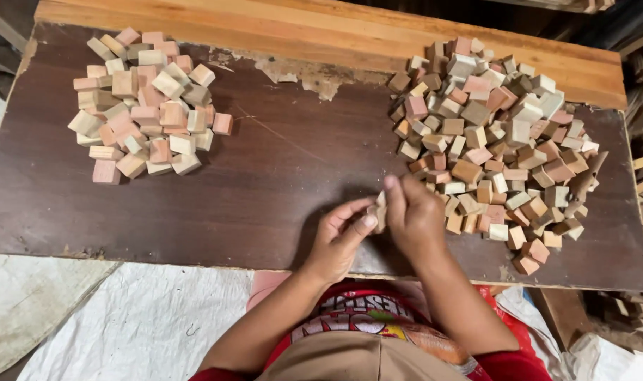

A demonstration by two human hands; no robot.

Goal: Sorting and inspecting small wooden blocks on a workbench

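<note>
Both hands pinch one small block (380,209) over the board (265,190): left hand (341,236) thumb beneath, right hand (414,215) fingers clamped above. Likely light, stiff; best gripped across flat faces.

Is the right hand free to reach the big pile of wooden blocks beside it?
Probably yes. The right hand sits right at the near edge of the big pile of wooden blocks, with nothing between them, though its fingers already pinch a small wooden piece with the left hand.

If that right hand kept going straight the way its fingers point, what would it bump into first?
The right hand points up and away across the board, so it would probably meet the near edge of the right-hand pile of wooden blocks first, though depth is hard to judge.
</note>
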